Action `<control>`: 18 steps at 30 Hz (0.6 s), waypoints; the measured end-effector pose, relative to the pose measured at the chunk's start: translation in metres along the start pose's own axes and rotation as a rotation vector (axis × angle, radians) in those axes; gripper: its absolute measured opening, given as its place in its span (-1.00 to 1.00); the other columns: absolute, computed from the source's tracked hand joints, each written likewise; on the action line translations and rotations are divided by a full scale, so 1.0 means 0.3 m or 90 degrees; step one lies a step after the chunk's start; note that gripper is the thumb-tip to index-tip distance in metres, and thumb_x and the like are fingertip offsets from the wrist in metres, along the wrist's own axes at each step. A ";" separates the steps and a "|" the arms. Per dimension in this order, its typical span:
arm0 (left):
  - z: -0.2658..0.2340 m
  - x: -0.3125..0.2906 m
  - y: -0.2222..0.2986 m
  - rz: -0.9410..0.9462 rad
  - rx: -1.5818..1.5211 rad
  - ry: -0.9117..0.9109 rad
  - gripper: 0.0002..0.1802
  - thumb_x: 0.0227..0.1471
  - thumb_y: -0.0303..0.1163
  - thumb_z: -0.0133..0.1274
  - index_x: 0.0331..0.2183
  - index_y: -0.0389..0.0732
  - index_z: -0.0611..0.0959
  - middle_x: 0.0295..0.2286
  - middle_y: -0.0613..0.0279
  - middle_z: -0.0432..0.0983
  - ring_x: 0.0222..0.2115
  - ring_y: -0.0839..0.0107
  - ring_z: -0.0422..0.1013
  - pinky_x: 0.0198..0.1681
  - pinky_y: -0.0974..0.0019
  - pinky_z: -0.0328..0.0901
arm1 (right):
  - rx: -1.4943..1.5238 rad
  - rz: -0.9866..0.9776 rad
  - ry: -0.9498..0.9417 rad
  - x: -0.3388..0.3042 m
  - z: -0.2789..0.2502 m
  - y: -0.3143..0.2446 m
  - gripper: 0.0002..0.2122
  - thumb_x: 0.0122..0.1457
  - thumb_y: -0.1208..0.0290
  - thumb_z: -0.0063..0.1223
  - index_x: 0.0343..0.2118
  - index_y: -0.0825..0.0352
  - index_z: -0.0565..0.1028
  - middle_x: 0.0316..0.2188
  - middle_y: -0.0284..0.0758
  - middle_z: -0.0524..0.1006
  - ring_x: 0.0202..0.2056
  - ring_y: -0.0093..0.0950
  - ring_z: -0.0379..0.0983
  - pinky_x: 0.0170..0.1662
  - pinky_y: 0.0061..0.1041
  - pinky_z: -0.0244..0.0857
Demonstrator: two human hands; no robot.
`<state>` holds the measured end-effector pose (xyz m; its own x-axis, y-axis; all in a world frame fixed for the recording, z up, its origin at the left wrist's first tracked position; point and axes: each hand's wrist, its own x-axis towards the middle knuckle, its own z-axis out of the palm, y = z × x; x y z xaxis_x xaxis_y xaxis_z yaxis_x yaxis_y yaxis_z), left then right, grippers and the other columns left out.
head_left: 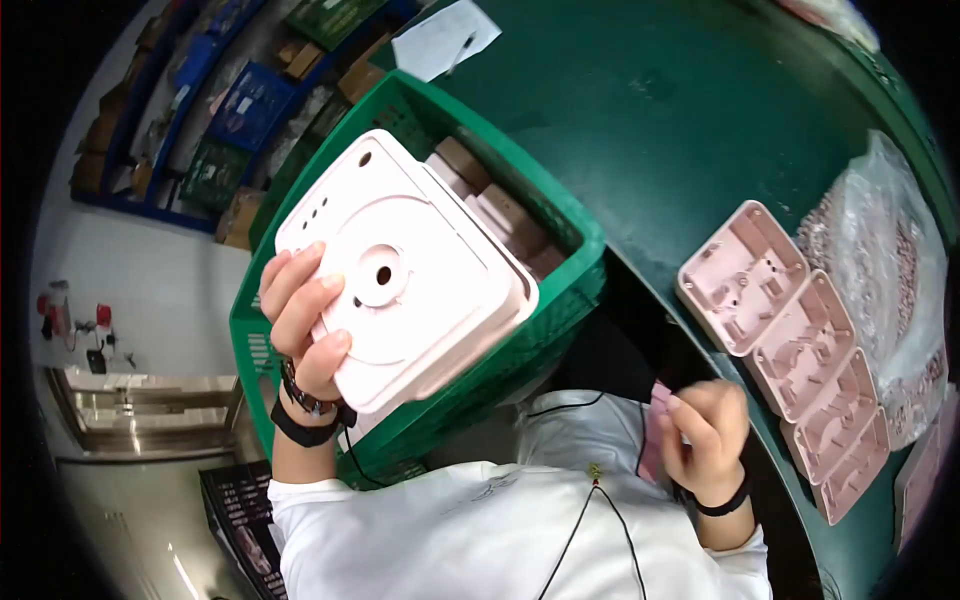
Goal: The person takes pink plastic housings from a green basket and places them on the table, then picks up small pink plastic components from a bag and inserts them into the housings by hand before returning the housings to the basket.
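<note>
My left hand grips a pale pink plastic housing by its left edge, fingers on its face and the rest of the grip hidden. The housing is tilted above a green plastic crate. A round recess with a dark centre hole, a corner hole and a row of small holes mark its face. Lower right, by my lap, my right hand is closed on a thin pink piece, perhaps cloth; its exact kind I cannot make out. More pink plastic parts lie inside the crate.
On the green table, several open pink housings stand in a row at the right edge. Beside them lies a clear plastic bag of small parts. A white paper with a pen is at the back. Shelves with blue bins stand far left.
</note>
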<state>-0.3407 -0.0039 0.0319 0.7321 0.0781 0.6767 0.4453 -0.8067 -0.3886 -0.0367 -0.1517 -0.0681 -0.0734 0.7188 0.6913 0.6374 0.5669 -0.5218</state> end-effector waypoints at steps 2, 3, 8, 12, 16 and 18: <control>0.070 0.061 0.064 -0.164 -0.344 -0.004 -0.31 -0.24 -0.24 0.21 -0.11 -0.09 0.18 -0.18 0.07 0.27 -0.13 0.10 0.27 -0.01 0.03 0.11 | 0.023 -0.025 0.089 0.054 0.001 -0.010 -0.60 -0.17 0.49 0.19 -0.20 0.27 0.36 -0.26 -0.22 0.38 -0.28 -0.25 0.35 -0.32 -0.38 0.22; 0.093 0.093 0.099 -0.242 -0.516 -0.018 -0.24 -0.26 -0.16 0.24 -0.08 -0.11 0.16 -0.17 0.06 0.27 -0.14 0.11 0.27 -0.02 0.04 0.12 | 0.030 -0.052 0.129 0.091 -0.013 -0.022 -0.55 -0.17 0.45 0.21 -0.15 0.27 0.33 -0.15 -0.18 0.33 -0.17 -0.20 0.33 -0.26 -0.36 0.24; 0.274 0.267 0.286 -0.240 -0.886 -0.012 -0.14 -0.35 -0.07 0.26 -0.07 -0.15 0.17 -0.18 0.04 0.27 -0.16 0.13 0.28 -0.03 0.07 0.13 | 0.049 0.061 0.242 0.121 -0.070 -0.035 -0.41 -0.24 0.37 0.27 -0.06 0.24 0.28 -0.09 -0.12 0.24 -0.04 -0.15 0.23 -0.14 -0.26 0.22; 0.317 0.399 0.378 -0.264 -1.157 -0.078 -0.04 -0.44 0.02 0.29 -0.05 -0.20 0.18 -0.18 0.03 0.28 -0.17 0.14 0.29 -0.04 0.10 0.15 | -0.018 0.139 0.281 0.055 -0.180 -0.041 -0.41 -0.26 0.40 0.26 -0.05 0.23 0.30 -0.12 -0.16 0.25 -0.05 -0.16 0.23 -0.09 -0.25 0.22; 0.373 0.499 0.353 -0.158 -1.202 -0.210 0.05 -0.55 0.09 0.30 -0.05 -0.25 0.22 -0.20 0.02 0.30 -0.21 0.16 0.32 -0.08 0.14 0.19 | -0.194 0.072 0.214 -0.014 -0.303 -0.020 -0.49 -0.19 0.44 0.19 -0.07 0.16 0.34 -0.16 -0.30 0.28 -0.07 -0.25 0.24 -0.06 -0.30 0.22; 0.399 0.527 0.303 0.053 -1.008 -0.376 0.14 -0.68 0.15 0.32 -0.07 -0.32 0.28 -0.21 0.02 0.33 -0.27 0.17 0.36 -0.14 0.21 0.27 | -0.251 0.026 0.169 -0.019 -0.326 -0.027 -0.53 -0.16 0.46 0.15 -0.09 0.13 0.36 -0.17 -0.36 0.29 -0.07 -0.29 0.25 -0.05 -0.32 0.22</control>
<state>-0.1228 0.0051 0.0286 0.9667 -0.0950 0.2375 -0.2503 -0.5432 0.8014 0.0336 -0.1998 -0.0190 0.1231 0.5804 0.8050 0.8821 0.3077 -0.3567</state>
